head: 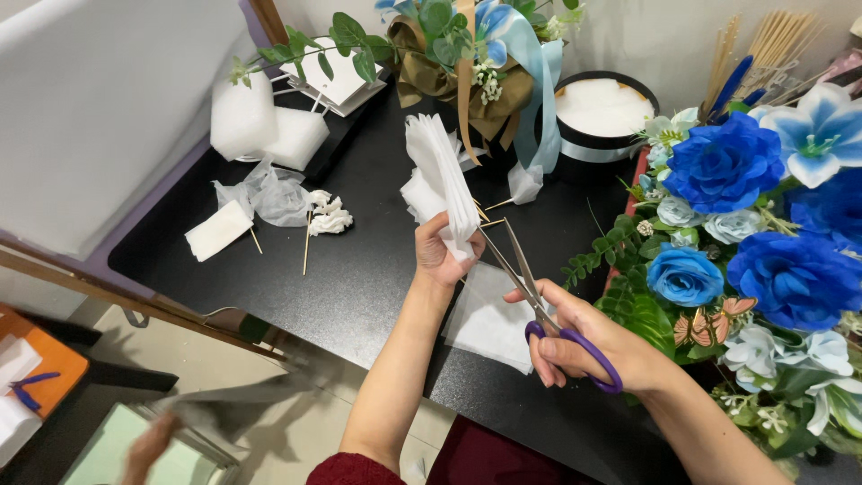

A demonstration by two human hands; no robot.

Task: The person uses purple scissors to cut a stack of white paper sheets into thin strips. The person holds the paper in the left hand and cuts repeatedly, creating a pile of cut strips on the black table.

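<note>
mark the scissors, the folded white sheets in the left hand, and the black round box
scissors (539, 310), head view, on the pivot where the blades cross
folded white sheets (440, 171), head view, mid stack above the left hand
black round box (603, 144), head view, front wall under the rim

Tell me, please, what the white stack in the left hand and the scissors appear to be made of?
White stack: thin, soft, matte sheets, likely foam wrap or nonwoven fabric, since the fanned layers flex. Scissors: bare grey metal blades with a dull sheen; glossy purple handles, probably plastic.
</note>
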